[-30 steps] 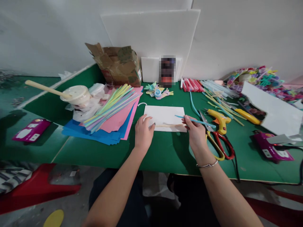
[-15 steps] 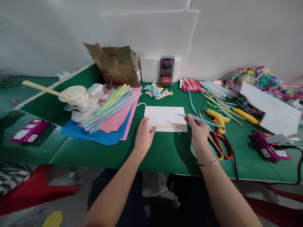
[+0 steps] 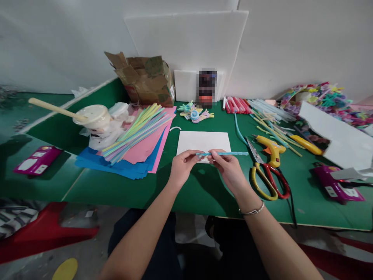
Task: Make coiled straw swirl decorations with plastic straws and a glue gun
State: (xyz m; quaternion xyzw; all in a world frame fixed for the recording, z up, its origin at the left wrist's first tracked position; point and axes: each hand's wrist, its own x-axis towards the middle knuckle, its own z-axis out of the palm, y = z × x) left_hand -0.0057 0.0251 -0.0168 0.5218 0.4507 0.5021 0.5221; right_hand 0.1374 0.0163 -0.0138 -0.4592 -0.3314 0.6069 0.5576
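Note:
Both my hands hold a light blue pipe cleaner (image 3: pixel 230 153) level above the near edge of a white card (image 3: pixel 204 140) on the green table (image 3: pixel 204 190). My left hand (image 3: pixel 183 166) pinches its left end. My right hand (image 3: pixel 229 168) pinches it just to the right of that, and the rest of the pipe cleaner sticks out to the right. Yellow and red scissors (image 3: pixel 266 177) lie open just right of my right hand.
A yellow glue gun (image 3: pixel 272 147), a yellow cutter (image 3: pixel 305 144), loose sticks and red markers (image 3: pixel 237 105) lie to the right. Coloured paper sheets with pastel strips (image 3: pixel 136 134) lie left. A torn cardboard box (image 3: pixel 145 79), foam boards (image 3: pixel 189 42) and purple packs (image 3: pixel 36 160) (image 3: pixel 338 182) also stand about.
My left hand left the card and came to the pipe cleaner's left end. My right hand moved left and nearer, turning the pipe cleaner level. The pale stick on the card is no longer visible.

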